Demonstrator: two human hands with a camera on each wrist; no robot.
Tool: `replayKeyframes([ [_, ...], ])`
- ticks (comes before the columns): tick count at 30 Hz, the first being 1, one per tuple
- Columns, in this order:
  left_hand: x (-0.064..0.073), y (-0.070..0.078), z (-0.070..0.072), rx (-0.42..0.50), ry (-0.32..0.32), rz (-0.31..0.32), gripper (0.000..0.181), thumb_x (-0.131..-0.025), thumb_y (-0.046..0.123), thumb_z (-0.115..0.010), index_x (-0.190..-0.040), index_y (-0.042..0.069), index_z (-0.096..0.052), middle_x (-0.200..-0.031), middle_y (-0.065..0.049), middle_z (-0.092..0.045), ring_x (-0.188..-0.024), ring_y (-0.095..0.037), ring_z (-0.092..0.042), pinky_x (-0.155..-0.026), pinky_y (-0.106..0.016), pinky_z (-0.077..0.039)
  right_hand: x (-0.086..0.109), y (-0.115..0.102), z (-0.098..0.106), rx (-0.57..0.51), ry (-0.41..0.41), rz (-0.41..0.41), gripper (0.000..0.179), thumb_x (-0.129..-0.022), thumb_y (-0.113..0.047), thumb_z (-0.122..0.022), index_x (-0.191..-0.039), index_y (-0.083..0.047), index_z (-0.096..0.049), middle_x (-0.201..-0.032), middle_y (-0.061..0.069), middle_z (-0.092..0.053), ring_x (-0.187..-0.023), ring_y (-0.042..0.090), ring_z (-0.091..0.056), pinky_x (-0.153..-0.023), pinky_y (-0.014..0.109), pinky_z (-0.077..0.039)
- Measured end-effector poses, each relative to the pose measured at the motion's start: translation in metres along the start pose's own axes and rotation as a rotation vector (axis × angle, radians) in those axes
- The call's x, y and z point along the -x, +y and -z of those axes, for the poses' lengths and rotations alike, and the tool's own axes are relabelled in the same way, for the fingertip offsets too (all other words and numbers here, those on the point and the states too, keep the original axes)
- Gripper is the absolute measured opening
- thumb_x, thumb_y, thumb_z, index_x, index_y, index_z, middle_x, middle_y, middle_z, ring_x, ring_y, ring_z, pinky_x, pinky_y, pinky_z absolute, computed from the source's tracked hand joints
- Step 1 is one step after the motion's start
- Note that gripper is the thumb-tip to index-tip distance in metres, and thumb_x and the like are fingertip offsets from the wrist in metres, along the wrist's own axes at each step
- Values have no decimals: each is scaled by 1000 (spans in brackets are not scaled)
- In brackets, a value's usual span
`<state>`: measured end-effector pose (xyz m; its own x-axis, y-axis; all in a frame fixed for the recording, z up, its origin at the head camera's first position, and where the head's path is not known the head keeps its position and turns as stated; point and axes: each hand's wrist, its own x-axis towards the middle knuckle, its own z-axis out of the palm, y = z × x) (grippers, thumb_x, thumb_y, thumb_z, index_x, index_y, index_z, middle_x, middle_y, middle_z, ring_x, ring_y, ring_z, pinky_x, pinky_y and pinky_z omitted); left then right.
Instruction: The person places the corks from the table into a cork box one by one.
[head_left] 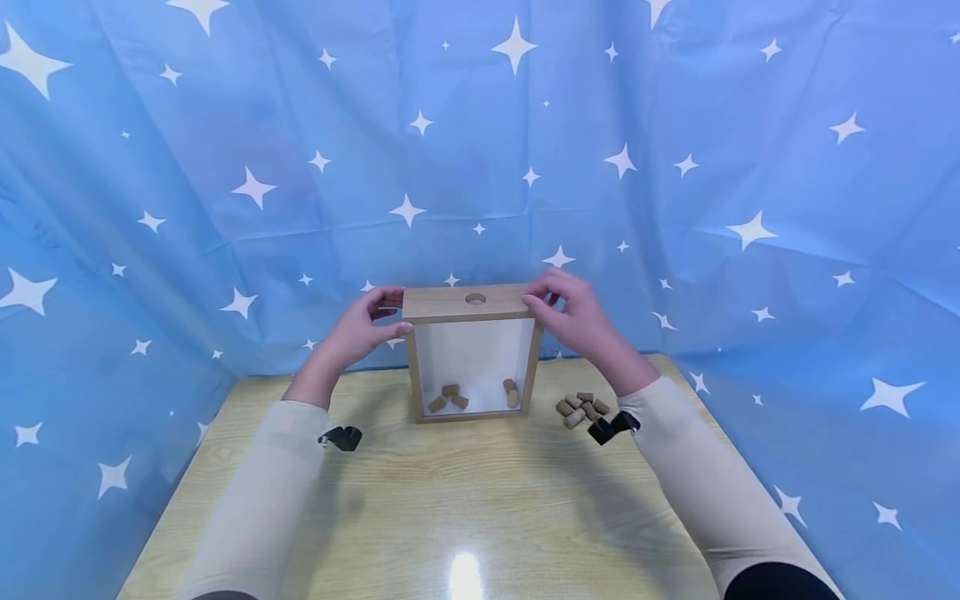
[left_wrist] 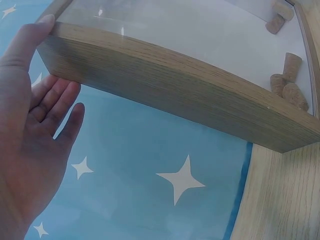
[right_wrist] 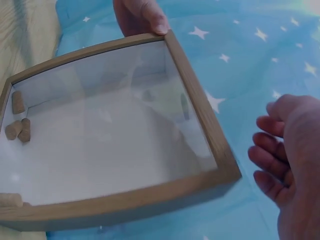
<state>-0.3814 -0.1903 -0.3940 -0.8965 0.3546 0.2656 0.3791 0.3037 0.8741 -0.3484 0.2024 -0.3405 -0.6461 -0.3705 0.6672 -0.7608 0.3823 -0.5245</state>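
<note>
A wooden shadow box [head_left: 470, 307] with a clear front stands upright on the table, a round hole [head_left: 476, 298] in its top. My left hand [head_left: 365, 327] grips its upper left corner, thumb on the front edge and fingers at the side. Past the upper right corner is my right hand [right_wrist: 290, 155], its fingers loosely curled around nothing; the right wrist view shows a gap between it and the frame. Inside the box lie three corks [head_left: 450, 390] at the left and two corks [head_left: 512, 393] at the right.
A small heap of several corks [head_left: 587, 406] lies on the wooden table [head_left: 420, 500], right of the box and close to my right forearm. Behind and at both sides hangs a blue curtain [head_left: 337, 192] with white stars.
</note>
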Motion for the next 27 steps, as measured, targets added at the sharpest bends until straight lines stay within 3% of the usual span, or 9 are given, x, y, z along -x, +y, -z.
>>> replayKeyframes([
  [7,-2,1,0,-7,5,10,76,-101,32,-86,-163,8,-48,-155,-16,-55,-152,-48,-45,-125,-62,-42,34,14,16,12,66,-48,8,-103,3,-76,-99,-4,-80,-98,9,-72,-87,18,-62,-76,29,-55],
  [16,0,3,0,-16,9,33,77,-101,34,-85,-164,10,-48,-158,-15,-54,-153,-43,-46,-124,-59,-45,80,44,28,57,-5,-223,6,-108,-8,-73,-110,-7,-79,-101,6,-72,-88,23,-63,-75,24,-54],
  [27,0,1,-1,-11,8,35,77,-101,32,-86,-164,10,-48,-158,-16,-54,-153,-41,-46,-124,-59,-45,142,79,16,128,-82,-363,8,-108,-10,-73,-115,-8,-76,-111,7,-71,-101,23,-67,-81,33,-57],
])
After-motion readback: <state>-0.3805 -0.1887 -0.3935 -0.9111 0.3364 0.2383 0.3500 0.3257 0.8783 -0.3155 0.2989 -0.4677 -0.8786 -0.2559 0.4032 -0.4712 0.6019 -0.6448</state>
